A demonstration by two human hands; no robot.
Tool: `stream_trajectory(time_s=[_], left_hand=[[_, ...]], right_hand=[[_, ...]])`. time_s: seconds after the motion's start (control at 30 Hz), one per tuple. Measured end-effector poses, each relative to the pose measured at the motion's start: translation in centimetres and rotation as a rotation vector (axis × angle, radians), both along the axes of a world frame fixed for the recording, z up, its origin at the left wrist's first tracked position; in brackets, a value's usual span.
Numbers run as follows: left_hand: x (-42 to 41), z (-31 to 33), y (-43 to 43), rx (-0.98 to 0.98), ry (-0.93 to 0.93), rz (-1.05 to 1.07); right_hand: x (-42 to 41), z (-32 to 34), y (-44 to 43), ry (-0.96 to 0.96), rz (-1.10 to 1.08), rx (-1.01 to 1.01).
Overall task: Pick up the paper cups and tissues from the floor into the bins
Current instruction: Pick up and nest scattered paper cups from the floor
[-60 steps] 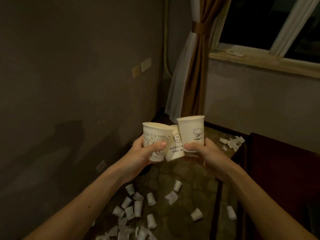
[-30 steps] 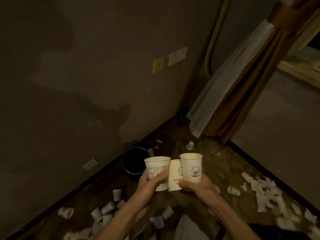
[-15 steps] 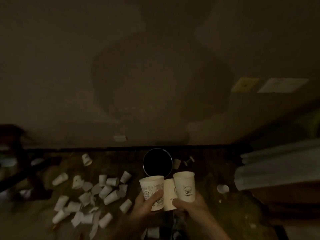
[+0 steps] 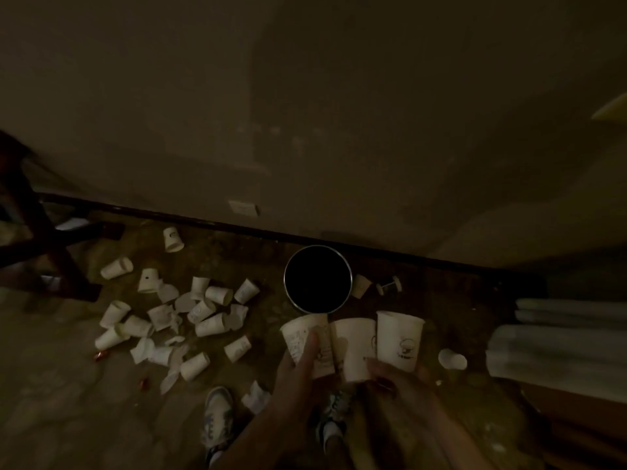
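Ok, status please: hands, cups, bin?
Left hand, right hand grip three cups. Bin just beyond, mouth open. Nothing in the way.

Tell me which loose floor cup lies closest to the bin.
The lone cup beside the right side of the black bin; the other cups lie farther off, mostly scattered to its left.

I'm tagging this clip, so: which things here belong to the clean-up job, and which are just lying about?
Job: three held cups, left hand, right hand, black bin, scattered cups and tissues.
Lying about: dark wooden frame, pale curtain, small spool by the bin.
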State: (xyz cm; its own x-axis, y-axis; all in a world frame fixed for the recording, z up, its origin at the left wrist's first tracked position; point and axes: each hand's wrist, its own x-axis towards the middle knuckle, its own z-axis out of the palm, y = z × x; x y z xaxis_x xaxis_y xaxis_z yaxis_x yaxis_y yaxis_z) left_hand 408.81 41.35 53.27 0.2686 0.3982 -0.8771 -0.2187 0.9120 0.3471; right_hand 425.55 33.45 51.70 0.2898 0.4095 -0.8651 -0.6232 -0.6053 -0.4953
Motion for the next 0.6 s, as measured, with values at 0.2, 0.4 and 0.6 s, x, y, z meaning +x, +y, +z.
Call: stream_trajectory(time_s=[0.2,0.4,0.6], left_hand=[[-0.4,-7.7,2.4,-0.164,-0.092,0.011],[1.8,-14.5,6.3,-0.104,0.032,-0.062],[2.1,-18.2,7.5,-0.07,0.114,-0.061]], right_hand=[[-0.2,-7.7,1.2,0.071,-0.087,-0.038],[0.0,-13.0,3.0,0.078,-0.141,-0.052],[-0.7,-15.3,5.1,0.098,-0.111,-0.063]])
